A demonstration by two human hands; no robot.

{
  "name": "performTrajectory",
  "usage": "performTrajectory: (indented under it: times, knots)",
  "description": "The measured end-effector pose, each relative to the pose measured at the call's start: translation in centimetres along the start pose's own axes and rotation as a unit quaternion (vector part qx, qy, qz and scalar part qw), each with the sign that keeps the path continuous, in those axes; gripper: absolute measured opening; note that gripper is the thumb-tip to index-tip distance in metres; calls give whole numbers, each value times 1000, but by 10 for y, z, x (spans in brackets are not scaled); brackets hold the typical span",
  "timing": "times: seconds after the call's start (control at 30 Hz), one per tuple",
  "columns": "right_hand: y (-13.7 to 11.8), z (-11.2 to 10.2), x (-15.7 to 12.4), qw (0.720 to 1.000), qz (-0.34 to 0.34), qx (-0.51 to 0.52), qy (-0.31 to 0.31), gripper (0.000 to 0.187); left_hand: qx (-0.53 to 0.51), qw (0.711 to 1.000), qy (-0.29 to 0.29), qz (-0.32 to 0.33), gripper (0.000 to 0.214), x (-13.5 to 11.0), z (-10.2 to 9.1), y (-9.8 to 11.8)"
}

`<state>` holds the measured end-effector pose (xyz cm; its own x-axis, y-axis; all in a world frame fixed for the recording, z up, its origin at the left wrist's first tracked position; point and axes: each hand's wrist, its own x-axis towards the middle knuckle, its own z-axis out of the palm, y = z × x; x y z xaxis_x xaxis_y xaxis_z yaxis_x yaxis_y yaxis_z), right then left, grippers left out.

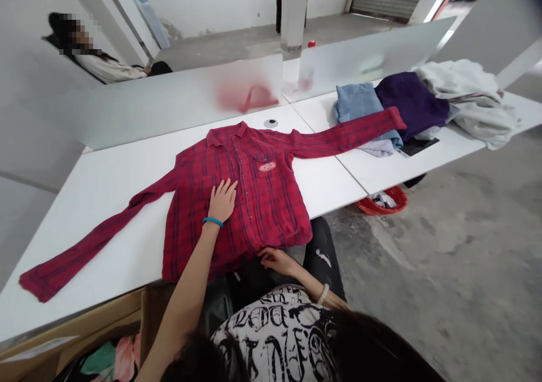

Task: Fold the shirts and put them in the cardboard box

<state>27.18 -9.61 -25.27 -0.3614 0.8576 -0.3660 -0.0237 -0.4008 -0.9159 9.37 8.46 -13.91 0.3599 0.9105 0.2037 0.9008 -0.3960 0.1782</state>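
A red plaid shirt (262, 195) lies spread front-up on the white table (105, 184), both sleeves stretched out to the sides. My left hand (222, 200) rests flat on the shirt's front, fingers spread; a blue band sits on that wrist. My right hand (275, 259) is at the shirt's bottom hem by the table's near edge, its fingers curled on the cloth. A white bead bracelet is on the right wrist.
A pile of clothes, blue (359, 105), purple (410, 102) and white (470, 96), lies on the right table. A red basket (383, 201) stands on the floor beneath. A cardboard box (84, 337) with clothes is at lower left. Frosted dividers (178, 99) line the back; a person sits beyond.
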Motion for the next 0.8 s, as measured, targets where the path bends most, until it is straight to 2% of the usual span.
performTrajectory:
  times: [0.13, 0.2, 0.3, 0.43, 0.67, 0.8]
  knots:
    - [19, -18, 1, 994, 37, 69, 74, 43, -15, 1000, -3, 9, 50, 0, -1, -1]
    - [22, -25, -4, 990, 44, 99, 90, 46, -21, 999, -4, 26, 50, -1, -3, -1]
    - [15, -27, -13, 986, 42, 151, 58, 50, -35, 998, -4, 59, 46, -1, -4, -2]
    - [1, -18, -17, 986, 22, 166, -4, 47, -66, 994, 0, 91, 41, 0, -5, -4]
    - [-1, -7, -19, 981, -3, 191, -35, 36, -81, 988, -20, 128, 42, 0, -9, -1]
    - [-1, -6, -28, 988, -12, 152, -13, 34, -84, 987, -15, 139, 35, -1, -15, 1]
